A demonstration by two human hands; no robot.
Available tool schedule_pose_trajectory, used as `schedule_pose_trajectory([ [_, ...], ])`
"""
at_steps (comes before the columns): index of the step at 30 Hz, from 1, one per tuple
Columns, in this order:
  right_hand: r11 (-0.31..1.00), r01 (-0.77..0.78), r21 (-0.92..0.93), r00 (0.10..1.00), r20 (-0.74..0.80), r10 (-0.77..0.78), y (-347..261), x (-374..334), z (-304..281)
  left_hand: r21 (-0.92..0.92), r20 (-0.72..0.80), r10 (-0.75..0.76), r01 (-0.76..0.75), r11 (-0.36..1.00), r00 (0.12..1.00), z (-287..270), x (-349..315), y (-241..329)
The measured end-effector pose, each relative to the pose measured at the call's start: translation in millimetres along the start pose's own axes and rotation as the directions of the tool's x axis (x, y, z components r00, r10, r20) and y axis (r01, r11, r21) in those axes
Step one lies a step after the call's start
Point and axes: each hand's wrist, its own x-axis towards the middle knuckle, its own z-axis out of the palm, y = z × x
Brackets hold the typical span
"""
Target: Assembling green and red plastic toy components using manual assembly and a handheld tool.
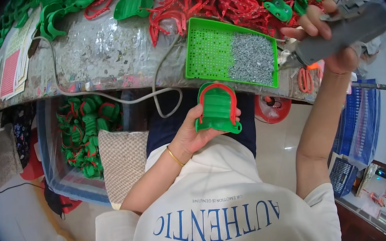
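Note:
My left hand (193, 132), with a gold bangle at the wrist, grips a green curved plastic piece (216, 105) in front of my lap. A red U-shaped strip (233, 100) lies along that piece's rim. Over at the right, my right hand (317, 24) is wrapped round a grey power screwdriver (352, 24). Its tip points left, down by the right end of a bright green tray (186, 56). Small silver screws (253, 57) are heaped in the tray's right half; its left half shows a dotted bottom.
Red strips (232, 5) and green pieces (133, 5) are piled along the table's far side. A pale cable (103, 92) crosses the table and loops over its front edge. Left of my lap stands a blue bin (58, 178) of assembled pieces. Orange-handled scissors (304, 80) lie at the right.

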Motion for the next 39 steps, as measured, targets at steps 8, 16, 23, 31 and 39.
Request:
schedule_pose_trajectory([
  [8,0.963,-0.05,-0.264,0.902,-0.427,-0.07,0,20,65,0.023,0.028,0.024,-0.024,0.999,0.999,0,9,4],
  [16,0.825,-0.018,-0.565,0.457,-0.738,-0.496,100,36,73,0.02,0.012,0.037,-0.037,0.999,0.999,-5,13,1],
  [23,0.83,-0.018,-0.557,0.474,-0.736,-0.483,130,33,55,0.05,0.033,0.072,-0.074,0.996,0.997,-8,17,0],
  [31,0.804,-0.046,-0.593,0.478,-0.72,-0.503,157,23,48,-0.143,0.069,-0.008,0.018,0.99,0.998,-20,11,-1],
  [39,0.791,-0.061,-0.609,0.47,-0.717,-0.515,166,21,48,-0.24,0.02,-0.027,0.031,0.97,0.999,-21,11,-2],
])
